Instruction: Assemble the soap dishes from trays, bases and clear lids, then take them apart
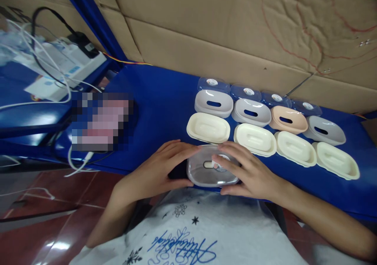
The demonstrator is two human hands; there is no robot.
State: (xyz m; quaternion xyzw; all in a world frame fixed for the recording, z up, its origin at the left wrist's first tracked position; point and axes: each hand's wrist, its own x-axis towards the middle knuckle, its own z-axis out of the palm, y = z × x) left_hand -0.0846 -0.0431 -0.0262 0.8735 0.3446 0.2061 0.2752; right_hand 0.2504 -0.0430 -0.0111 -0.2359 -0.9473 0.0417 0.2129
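A lidded oval plastic box (203, 174) with a clear cover and a round sticker lies at the blue table's front edge. Around its left end curves my left hand (163, 165), fingers and thumb apart and touching the rim. My right hand (250, 170) is at the right end, its fingers spread over the cover and sticker, thumb at the near side. Beyond the hands is a row of cream trays (209, 127). Behind them stand slotted oval dishes, grey ones (214, 103) and a peach one (289, 119). Clear lids (246, 93) with stickers form the back row.
A blurred-out rectangular object (101, 123) with a white cable lies on the blue table (156, 100) at left. Farther left are a power strip (67, 68), a black adapter (84, 44) and loose cables. Cardboard (206, 29) stands behind the table.
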